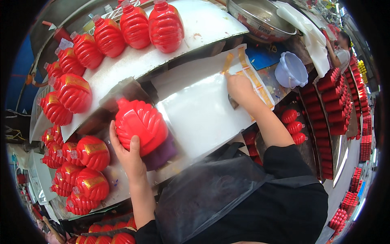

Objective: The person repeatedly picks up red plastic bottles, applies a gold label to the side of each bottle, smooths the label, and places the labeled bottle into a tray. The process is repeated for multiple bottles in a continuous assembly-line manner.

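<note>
My left hand (131, 156) is wrapped round a glossy red ribbed bottle (141, 127), which leans with its neck toward the upper left. The bottle's facing side shows a smooth, bare leaf-shaped panel. Farther right, the fingertips of my right hand (242, 89) are pinched at the lower end of a gold label (228, 62). A white backing sheet (191, 110) lies under that hand, with more gold labels (256, 81) in a row along its right side. Something small and dark (232, 102) shows beneath my right palm; its kind is unclear.
Red bottles (166, 28) line the white shelf behind. More bottles with gold labels (92, 152) crowd the left. A metal basin (262, 18) and a lilac bucket (291, 70) stand at the right, near stacked red goods (337, 101). Another person (343, 53) is far right.
</note>
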Available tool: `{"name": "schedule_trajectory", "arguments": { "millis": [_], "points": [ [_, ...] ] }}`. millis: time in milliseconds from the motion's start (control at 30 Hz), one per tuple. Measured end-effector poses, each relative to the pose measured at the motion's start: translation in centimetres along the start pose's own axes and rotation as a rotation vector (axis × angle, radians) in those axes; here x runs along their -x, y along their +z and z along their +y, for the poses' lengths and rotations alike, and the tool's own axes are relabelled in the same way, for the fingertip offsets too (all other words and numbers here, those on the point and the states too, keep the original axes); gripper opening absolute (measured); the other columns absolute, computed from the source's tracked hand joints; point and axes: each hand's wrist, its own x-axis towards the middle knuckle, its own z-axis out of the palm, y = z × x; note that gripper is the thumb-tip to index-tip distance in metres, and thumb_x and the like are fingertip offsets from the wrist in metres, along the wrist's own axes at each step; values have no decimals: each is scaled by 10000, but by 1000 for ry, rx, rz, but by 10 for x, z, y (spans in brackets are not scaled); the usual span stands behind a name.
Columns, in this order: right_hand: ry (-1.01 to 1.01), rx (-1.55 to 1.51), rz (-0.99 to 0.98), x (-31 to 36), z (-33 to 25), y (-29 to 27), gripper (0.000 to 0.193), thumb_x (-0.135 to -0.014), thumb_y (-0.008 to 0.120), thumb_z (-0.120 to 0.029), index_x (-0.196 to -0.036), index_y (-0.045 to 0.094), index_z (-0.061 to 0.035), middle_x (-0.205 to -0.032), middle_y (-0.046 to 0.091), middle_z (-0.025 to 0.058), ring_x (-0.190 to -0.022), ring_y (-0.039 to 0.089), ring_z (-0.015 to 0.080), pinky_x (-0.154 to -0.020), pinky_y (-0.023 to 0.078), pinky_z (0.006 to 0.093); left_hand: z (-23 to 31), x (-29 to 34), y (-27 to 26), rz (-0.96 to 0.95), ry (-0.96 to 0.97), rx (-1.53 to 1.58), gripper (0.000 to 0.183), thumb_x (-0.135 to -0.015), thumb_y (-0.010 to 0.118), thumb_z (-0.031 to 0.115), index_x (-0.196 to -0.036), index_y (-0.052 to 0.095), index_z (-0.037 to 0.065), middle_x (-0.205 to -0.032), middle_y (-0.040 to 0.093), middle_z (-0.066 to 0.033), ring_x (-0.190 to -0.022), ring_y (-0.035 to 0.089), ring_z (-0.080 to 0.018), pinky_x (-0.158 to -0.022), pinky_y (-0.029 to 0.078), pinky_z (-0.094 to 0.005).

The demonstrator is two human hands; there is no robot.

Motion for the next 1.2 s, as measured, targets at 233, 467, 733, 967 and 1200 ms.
{"name": "schedule_trajectory", "arguments": {
  "millis": [233,467,733,967,1200],
  "points": [
    [-161,-29,-161,144,-36,-36,492,-865,605,-52,-1347,580,47,-882,712,184,-732,734,321,-624,588,433,-1,-3,-2,0,-10,-36,844,-895,805,216,-1591,370,22,-1556,433,-133,-1411,457,-250,-1195,366,-404],
    [-338,-271,309,155,-20,-11,429,-933,708,-243,-1294,615,-31,-1206,688,115,-708,714,299,-608,573,393,2,-3,0,-25,-10,-37,744,-937,735,122,-1583,380,19,-1525,472,-137,-1385,480,-241,-1180,387,-399],
    [-542,-147,328,185,12,0,374,-846,769,-168,-1197,693,-65,-1309,697,48,-649,697,194,-588,561,315,6,-1,-3,-63,-56,117,713,-958,669,53,-1596,352,27,-1547,438,-142,-1375,492,-237,-1174,407,-396],
    [-108,-721,-158,144,2,-45,157,-921,746,-113,-983,768,30,-855,774,124,-721,732,215,-690,574,321,14,0,-4,-101,-124,194,794,-929,704,58,-1613,301,42,-1511,480,-154,-1339,526,-239,-1166,423,-403],
    [-126,-1111,-380,43,-98,-149,211,-979,686,-170,-949,780,16,-736,720,24,-583,630,52,-538,493,223,23,-5,-7,-118,-134,118,720,-891,731,74,-1520,387,7,-1460,503,-153,-1318,538,-236,-1144,433,-381]
  ]
}}
